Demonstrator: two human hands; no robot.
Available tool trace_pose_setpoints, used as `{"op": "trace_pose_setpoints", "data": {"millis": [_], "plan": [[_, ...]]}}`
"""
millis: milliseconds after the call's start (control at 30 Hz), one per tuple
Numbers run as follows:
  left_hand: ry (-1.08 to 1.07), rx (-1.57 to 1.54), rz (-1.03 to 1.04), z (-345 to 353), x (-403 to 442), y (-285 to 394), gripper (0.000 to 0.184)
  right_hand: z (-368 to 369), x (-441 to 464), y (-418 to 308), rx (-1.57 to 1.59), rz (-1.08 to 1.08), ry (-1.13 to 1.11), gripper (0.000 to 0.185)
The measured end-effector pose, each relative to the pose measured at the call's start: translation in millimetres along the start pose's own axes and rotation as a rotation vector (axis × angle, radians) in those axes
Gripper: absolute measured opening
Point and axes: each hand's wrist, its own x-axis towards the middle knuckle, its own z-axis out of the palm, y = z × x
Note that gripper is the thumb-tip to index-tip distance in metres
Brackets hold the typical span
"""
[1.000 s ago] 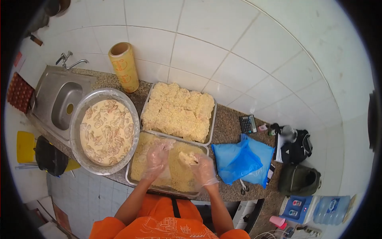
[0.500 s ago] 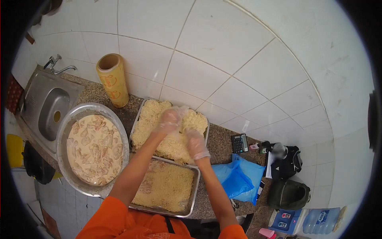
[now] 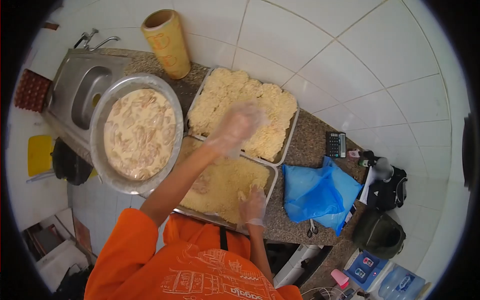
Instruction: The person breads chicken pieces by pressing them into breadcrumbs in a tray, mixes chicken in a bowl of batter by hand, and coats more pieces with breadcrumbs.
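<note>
Both hands wear clear plastic gloves. My left hand [image 3: 239,126] hovers over the lower part of the tray of coated pieces [image 3: 272,100]; motion smears its fingers. At the right side of the crumb tray [image 3: 273,181], my right hand [image 3: 253,204] touches the crumbs [image 3: 220,182], and whatever its fingers may hold is too small to make out. Left of the trays stands a round metal basin [image 3: 97,145] with pale batter and raw meat pieces [image 3: 140,132].
A roll of film [image 3: 170,47] stands by the wall, near a sink [image 3: 92,90]. Right of the trays lie a blue plastic bag [image 3: 320,192], scissors [image 3: 312,229] and a calculator [image 3: 336,144]. Further right are a dark green bag [image 3: 380,234] and a water dispenser [image 3: 367,270].
Both hands moved from the crumb tray to the coated pieces. Since then my right hand has come back down to the crumbs, while my left is still above the coated pieces. The camera view has shifted.
</note>
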Motion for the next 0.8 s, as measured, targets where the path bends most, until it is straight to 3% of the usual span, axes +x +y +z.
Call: {"op": "trace_pose_setpoints", "data": {"millis": [67, 100, 133, 200, 267, 300, 400, 500, 600, 700, 800], "plan": [[0.079, 0.376, 0.165, -35.3, -53.3, 62.5, 0.015, 19.3, -9.4, -8.8, -0.156, -0.006, -0.234, 0.061], [0.112, 0.413, 0.072, -43.4, -89.2, 69.1, 0.015, 26.7, -11.5, -14.8, -0.236, -0.005, -0.346, 0.064], [0.148, 0.448, -0.02, -52.5, -124.9, 74.9, 0.015, 34.9, -12.6, -21.8, -0.002, 0.009, -0.307, 0.065], [0.058, 0.672, -0.46, -70.0, -175.1, 97.6, 0.016, 48.5, -8.1, -34.3, 0.458, 0.019, -0.219, 0.068], [0.157, 0.588, -0.716, -82.2, -214.2, 115.3, 0.02, 38.9, -4.4, -51.3, 0.567, -0.049, -0.154, 0.065], [0.151, 0.627, -0.735, -87.3, -237.0, 118.0, 0.02, 31.7, -5.4, -59.0, 0.619, -0.085, -0.122, 0.064], [0.167, 0.703, -0.733, -89.2, -290.2, 102.7, 0.02, 10.3, -1.3, -66.6, 0.206, -0.134, -0.033, 0.068], [0.145, 0.71, -0.653, -84.9, -320.7, 88.9, 0.02, 13.9, 14.3, -105.2, -0.012, 0.018, -0.222, 0.068], [0.048, 0.737, -0.637, -77.2, -336.7, 74.7, 0.019, 36.7, 16.2, -106.5, 0.127, -0.107, -0.261, 0.059], [-0.113, 0.804, -0.607, -70.8, -330.0, 83.2, 0.022, 82.4, 16.3, -69.6, 0.437, -0.059, -0.186, 0.057], [-0.18, 0.735, -0.524, -63.5, -334.2, 72.2, 0.021, 50.0, 17.5, -56.7, 0.413, -0.054, -0.155, 0.055]]}}
